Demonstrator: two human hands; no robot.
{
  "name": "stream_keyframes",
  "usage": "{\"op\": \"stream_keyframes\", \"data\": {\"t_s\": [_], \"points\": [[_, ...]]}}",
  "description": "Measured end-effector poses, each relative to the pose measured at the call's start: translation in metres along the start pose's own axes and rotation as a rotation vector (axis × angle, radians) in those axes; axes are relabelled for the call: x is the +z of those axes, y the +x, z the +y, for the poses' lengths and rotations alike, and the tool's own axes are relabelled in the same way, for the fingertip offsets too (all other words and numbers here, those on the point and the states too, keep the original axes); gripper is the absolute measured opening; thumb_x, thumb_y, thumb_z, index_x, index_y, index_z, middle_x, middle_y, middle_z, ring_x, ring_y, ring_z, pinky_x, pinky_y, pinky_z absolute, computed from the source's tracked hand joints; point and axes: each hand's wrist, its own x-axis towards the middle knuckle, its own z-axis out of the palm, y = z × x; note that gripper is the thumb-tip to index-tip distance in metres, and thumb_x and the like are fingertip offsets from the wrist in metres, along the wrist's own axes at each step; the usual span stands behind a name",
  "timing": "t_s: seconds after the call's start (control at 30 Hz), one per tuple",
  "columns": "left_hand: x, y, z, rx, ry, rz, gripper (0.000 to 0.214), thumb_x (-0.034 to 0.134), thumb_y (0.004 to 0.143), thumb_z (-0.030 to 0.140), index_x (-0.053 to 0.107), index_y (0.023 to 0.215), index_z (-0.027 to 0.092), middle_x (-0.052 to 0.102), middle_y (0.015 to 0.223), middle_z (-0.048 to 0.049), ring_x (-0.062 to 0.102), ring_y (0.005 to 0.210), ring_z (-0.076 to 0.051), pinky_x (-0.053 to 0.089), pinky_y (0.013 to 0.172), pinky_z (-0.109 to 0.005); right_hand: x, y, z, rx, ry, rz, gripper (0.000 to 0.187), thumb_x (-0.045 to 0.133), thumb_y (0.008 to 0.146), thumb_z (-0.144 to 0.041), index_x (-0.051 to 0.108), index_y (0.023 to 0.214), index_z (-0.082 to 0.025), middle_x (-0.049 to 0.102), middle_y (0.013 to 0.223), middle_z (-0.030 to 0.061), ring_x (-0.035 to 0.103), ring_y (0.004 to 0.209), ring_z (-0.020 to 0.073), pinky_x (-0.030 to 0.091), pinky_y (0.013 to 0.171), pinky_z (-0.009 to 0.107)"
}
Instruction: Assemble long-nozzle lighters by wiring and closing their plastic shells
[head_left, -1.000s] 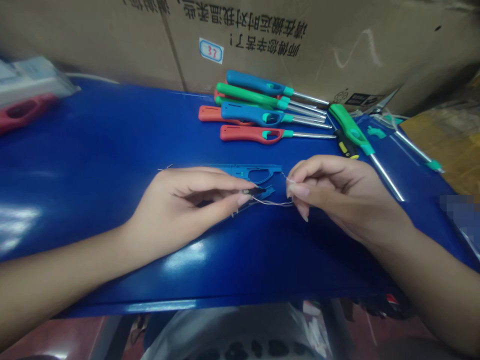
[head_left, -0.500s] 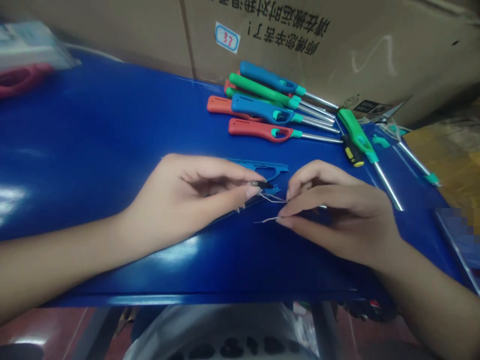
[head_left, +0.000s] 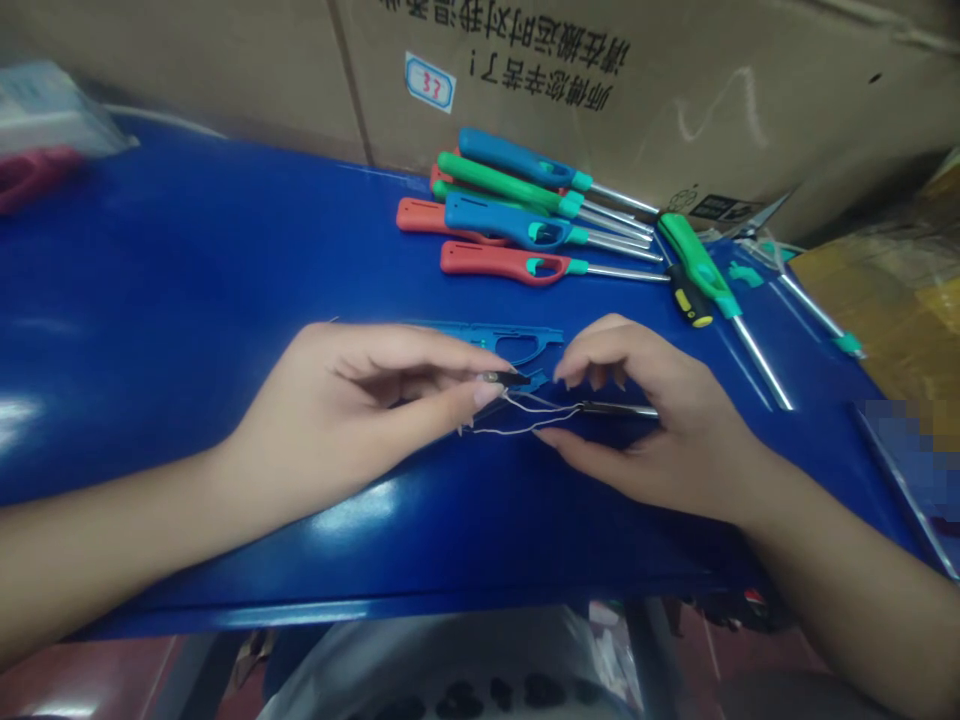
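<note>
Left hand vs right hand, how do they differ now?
Left hand pinches a black part between thumb and fingers; right hand is open, thumb and fingers apart.
Left hand hides part of the blue casing; right hand frames a metal tube.
Both: bare, over the blue table.

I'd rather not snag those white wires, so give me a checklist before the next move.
1. Left grip pinching the small black part: ok.
2. Right grip closed on either of the white wires: not ok; it stands open.
3. Right thumb touching the lower wire: cannot tell.
4. Blue handle shell fully visible: not ok; the left grip covers part of it.
5. Black-and-yellow tool handle clear of both grips: ok.
</note>
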Motion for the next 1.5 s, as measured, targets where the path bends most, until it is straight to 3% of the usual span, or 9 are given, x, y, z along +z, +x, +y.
{"op": "stream_keyframes", "data": {"t_s": [0.1,0.27,0.5,0.63,0.87,1.1,1.23,1.37,1.5], "points": [[0.001,0.001,0.000,0.011,0.017,0.009,0.018,0.086,0.082,0.017,0.087,0.094,0.031,0.085,0.089,0.0060,0.081,0.079,-0.014,0.066,0.075,-0.015,0.001,-0.001,-0.001,-0.132,-0.051,0.009,0.020,0.076,0.091,-0.019,0.059,0.101,-0.024,0.062,0.093,0.0021,0.059,0.086,0.0178,0.049,0.077,0.035],[0.000,0.002,-0.002,0.032,0.056,-0.024,0.017,0.085,0.085,0.020,0.086,0.098,0.031,0.085,0.094,0.0037,0.081,0.082,-0.016,0.067,0.076,-0.019,0.008,-0.005,0.001,-0.206,-0.242,-0.077,0.016,0.068,0.101,-0.023,0.069,0.116,-0.024,0.066,0.103,0.0052,0.055,0.086,0.0177,0.044,0.075,0.036],[-0.002,0.001,-0.001,0.020,0.073,-0.023,0.015,0.085,0.085,0.021,0.086,0.097,0.029,0.085,0.092,0.0023,0.080,0.075,-0.014,0.066,0.071,-0.018,0.013,-0.005,0.003,-0.175,-0.256,-0.072,0.010,0.060,0.105,-0.021,0.069,0.101,-0.023,0.065,0.100,0.0044,0.054,0.085,0.0168,0.041,0.074,0.034],[0.000,0.003,0.002,-0.015,0.024,-0.041,0.015,0.084,0.084,0.016,0.086,0.095,0.026,0.084,0.084,0.0013,0.080,0.071,-0.015,0.066,0.068,-0.018,0.014,-0.003,0.001,-0.170,-0.204,-0.059,0.006,0.063,0.103,-0.022,0.065,0.109,-0.023,0.067,0.103,0.0054,0.058,0.088,0.0185,0.044,0.076,0.035],[0.004,0.004,0.005,-0.043,-0.055,-0.068,0.018,0.083,0.082,0.008,0.086,0.091,0.023,0.084,0.080,0.0010,0.078,0.064,-0.013,0.065,0.062,-0.015,0.014,-0.001,-0.002,-0.025,-0.175,-0.055,0.012,0.067,0.100,-0.025,0.060,0.110,-0.023,0.071,0.096,0.0027,0.062,0.086,0.0204,0.043,0.076,0.035],[0.006,0.003,0.007,-0.096,-0.149,-0.099,0.026,0.081,0.081,0.003,0.087,0.093,0.026,0.084,0.078,0.0032,0.077,0.060,-0.010,0.062,0.058,-0.010,0.018,0.001,-0.006,0.092,-0.010,-0.084,0.032,0.086,0.087,-0.034,0.062,0.105,-0.023,0.071,0.093,-0.0018,0.063,0.087,0.0178,0.040,0.079,0.033],[0.006,0.003,0.007,-0.107,-0.134,-0.111,0.024,0.082,0.081,0.004,0.086,0.092,0.025,0.082,0.071,0.0024,0.077,0.059,-0.013,0.064,0.058,-0.015,0.019,0.002,-0.005,0.040,0.022,-0.081,0.015,0.080,0.092,-0.024,0.065,0.090,-0.022,0.073,0.084,-0.0026,0.063,0.084,0.0162,0.035,0.075,0.034],[0.006,0.002,0.006,-0.132,-0.120,-0.114,0.021,0.082,0.081,0.006,0.086,0.093,0.023,0.083,0.076,0.0002,0.076,0.058,-0.013,0.064,0.057,-0.016,0.018,0.003,-0.006,0.026,0.052,-0.080,0.020,0.070,0.097,-0.020,0.060,0.080,-0.021,0.068,0.074,-0.0024,0.060,0.078,0.0155,0.035,0.073,0.034],[0.007,0.002,0.005,-0.101,-0.088,-0.097,0.020,0.082,0.081,0.008,0.087,0.093,0.023,0.084,0.079,0.0005,0.074,0.059,-0.011,0.063,0.059,-0.015,0.018,0.003,-0.005,0.038,0.118,-0.073,0.015,0.069,0.099,-0.022,0.064,0.085,-0.021,0.070,0.078,-0.0009,0.061,0.081,0.0164,0.037,0.075,0.034]]}}
